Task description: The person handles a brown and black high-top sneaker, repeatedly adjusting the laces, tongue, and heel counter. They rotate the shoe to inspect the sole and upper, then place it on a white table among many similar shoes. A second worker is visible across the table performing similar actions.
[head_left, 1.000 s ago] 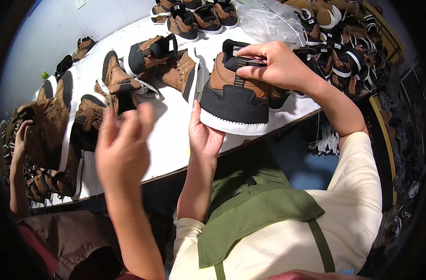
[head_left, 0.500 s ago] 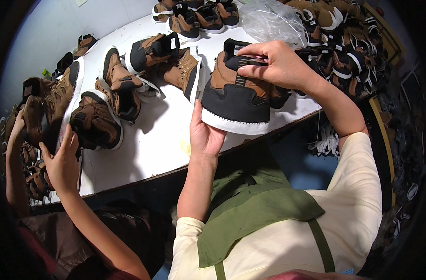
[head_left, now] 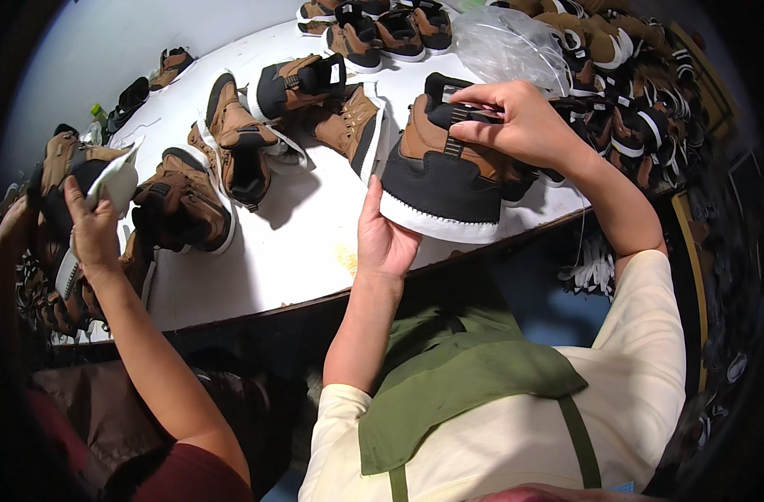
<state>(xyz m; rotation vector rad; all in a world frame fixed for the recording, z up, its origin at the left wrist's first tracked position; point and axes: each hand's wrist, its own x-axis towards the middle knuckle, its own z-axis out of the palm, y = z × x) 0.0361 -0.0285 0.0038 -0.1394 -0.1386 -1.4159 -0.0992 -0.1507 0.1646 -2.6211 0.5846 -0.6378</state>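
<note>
Over the front edge of the table I hold a brown and black shoe (head_left: 440, 184) with a thick white sole, its heel end turned toward me. My left hand (head_left: 387, 244) supports the white sole from below, thumb up along its side. At the collar, my right hand (head_left: 524, 125) pinches the padded top edge by the striped heel tab, fingers closed on it. Just left of this shoe, another brown shoe (head_left: 340, 130) lies on its side, its white sole near my left thumb.
Several similar shoes (head_left: 231, 142) lie on the white table (head_left: 315, 259). A clear plastic bag (head_left: 516, 46) sits at the back, beside a big shoe pile (head_left: 641, 92) on the right. At the left, a co-worker's hand (head_left: 96, 230) handles another shoe (head_left: 64, 171).
The table and shoes sit slightly farther right in view. My grip on the shoe looks the same. The co-worker at left has tilted their shoe and shifted their hand.
</note>
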